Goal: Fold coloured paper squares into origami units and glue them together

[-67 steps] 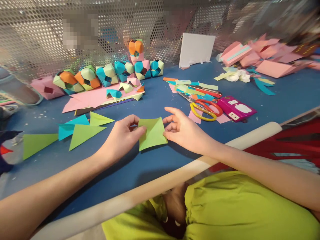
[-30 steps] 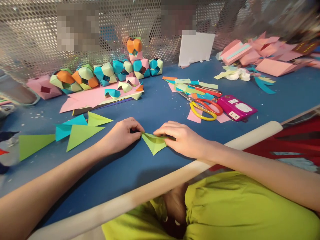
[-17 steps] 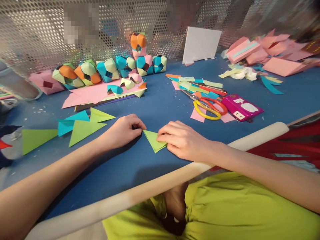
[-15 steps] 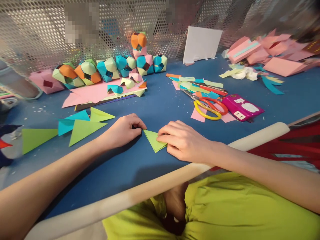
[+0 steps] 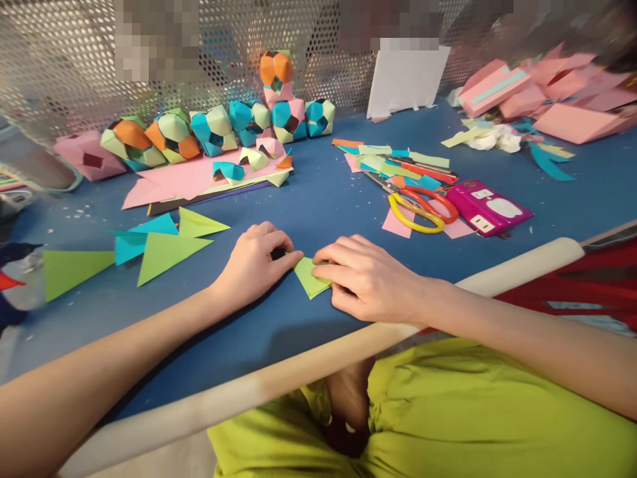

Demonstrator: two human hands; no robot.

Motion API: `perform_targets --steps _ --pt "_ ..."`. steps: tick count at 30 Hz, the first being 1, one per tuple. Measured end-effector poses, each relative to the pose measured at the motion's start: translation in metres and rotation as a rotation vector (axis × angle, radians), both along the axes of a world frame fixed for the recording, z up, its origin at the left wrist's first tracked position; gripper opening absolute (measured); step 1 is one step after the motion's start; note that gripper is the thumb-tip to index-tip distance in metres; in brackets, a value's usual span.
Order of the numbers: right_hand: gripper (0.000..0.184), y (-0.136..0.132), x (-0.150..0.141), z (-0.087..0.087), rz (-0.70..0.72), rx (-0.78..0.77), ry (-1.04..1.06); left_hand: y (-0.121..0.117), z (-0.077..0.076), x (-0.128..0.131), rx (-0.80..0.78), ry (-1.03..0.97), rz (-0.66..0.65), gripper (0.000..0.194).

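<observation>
A small green paper (image 5: 309,279) folded into a triangle lies on the blue table (image 5: 318,206) near its front edge. My left hand (image 5: 256,260) has its fingers curled, with the fingertips pinching the paper's left corner against the table. My right hand (image 5: 365,275) lies over the paper's right part with bent fingers pressing it down. Most of the paper is hidden under my right hand.
Green and teal folded triangles (image 5: 164,249) lie to the left. Folded paper balls (image 5: 219,133) line the mesh wall behind pink sheets (image 5: 189,179). Scissors (image 5: 418,209), a magenta device (image 5: 490,207), paper scraps and pink boxes (image 5: 542,99) are at right. A white padded rail (image 5: 497,275) edges the table.
The green paper was an open square held up by both hands; it now lies folded into a triangle. Both hands have closed in on it and press it down.
</observation>
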State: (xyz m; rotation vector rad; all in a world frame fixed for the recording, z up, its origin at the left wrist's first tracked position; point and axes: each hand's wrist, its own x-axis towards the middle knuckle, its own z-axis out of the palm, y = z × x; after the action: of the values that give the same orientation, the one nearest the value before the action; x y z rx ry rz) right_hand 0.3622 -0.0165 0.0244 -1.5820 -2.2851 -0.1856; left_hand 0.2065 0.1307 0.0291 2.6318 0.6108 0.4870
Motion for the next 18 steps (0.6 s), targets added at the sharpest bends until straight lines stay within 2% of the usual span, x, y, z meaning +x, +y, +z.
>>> perform_targets --steps 5,11,18 --pt "0.024 0.002 0.000 0.000 0.023 0.025 -0.073 0.001 -0.003 0.000 0.033 -0.011 -0.014 0.015" --pt "0.024 -0.004 0.006 0.012 0.059 0.033 -0.208 0.005 -0.004 0.001 -0.041 -0.026 -0.011 0.014" --pt "0.022 -0.010 0.008 0.013 0.019 0.028 -0.219 0.002 -0.003 0.000 -0.034 -0.063 -0.007 0.015"
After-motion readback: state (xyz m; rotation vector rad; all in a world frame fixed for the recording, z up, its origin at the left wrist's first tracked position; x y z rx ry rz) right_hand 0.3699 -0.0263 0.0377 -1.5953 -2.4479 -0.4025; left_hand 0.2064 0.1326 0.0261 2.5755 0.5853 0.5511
